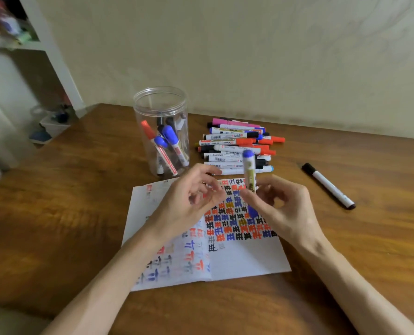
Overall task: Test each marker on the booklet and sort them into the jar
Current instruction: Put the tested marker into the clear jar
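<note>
Hands met over the open booklet [244,257], close together but not touching. The right hand [285,206] pinched a blue marker [249,175] between thumb and fingertips, low on its barrel. The marker stood nearly upright, one blue end up toward the far side of the table and the other down by the page. It was blurred, and I could not tell which end was the cap. The left hand [189,201] hung just beside it, fingers loosely curled, with nothing in them that I could see.

The booklet lay flat on the wooden table [80,213]. Its right page was thick with rows of red, blue and black test marks in the upper half, and its left page carried fainter strokes. Beyond the booklet's far left corner stood the clear jar [161,102], upright and open at the top, with several markers leaning inside it, red, blue and dark caps uppermost. To the right of the jar, just past the booklet's far edge, lay the pile of markers [237,143], mostly side by side, white barrels with red, black, blue and pink caps. One black marker [328,184] lay alone at a slant, well off to the right. A pale wall [249,56] ran behind the table, and a white shelf unit [44,44] stood at the far left.
</note>
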Available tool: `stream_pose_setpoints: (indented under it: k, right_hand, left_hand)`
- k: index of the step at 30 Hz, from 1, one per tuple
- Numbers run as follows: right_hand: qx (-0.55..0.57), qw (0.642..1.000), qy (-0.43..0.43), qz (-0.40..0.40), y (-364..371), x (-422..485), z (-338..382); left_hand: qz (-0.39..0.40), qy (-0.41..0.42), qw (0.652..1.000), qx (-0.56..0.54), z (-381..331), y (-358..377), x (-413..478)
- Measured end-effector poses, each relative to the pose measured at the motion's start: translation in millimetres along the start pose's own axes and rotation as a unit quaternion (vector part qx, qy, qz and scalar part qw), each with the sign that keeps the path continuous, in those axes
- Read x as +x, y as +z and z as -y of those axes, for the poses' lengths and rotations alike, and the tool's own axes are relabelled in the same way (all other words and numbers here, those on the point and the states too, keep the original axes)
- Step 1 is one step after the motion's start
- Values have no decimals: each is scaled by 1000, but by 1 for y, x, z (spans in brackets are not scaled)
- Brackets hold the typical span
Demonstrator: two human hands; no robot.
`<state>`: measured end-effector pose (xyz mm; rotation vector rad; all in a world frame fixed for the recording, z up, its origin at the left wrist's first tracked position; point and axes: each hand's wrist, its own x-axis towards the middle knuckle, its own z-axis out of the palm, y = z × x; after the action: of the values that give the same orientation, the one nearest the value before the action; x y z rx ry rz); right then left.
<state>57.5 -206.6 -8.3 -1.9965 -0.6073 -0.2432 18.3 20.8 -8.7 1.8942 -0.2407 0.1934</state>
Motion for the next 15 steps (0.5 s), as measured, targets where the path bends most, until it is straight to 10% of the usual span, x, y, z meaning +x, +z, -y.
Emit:
stream_pose_setpoints:
  k: [4, 15]
  right_hand:
    - [183, 979, 88, 30, 6, -4, 13]
    - [193, 974, 110, 36, 13, -12, 15]
  left_hand:
    - [45, 43, 991, 121, 5, 7, -6]
    - [63, 57, 981, 176, 6, 11, -8]
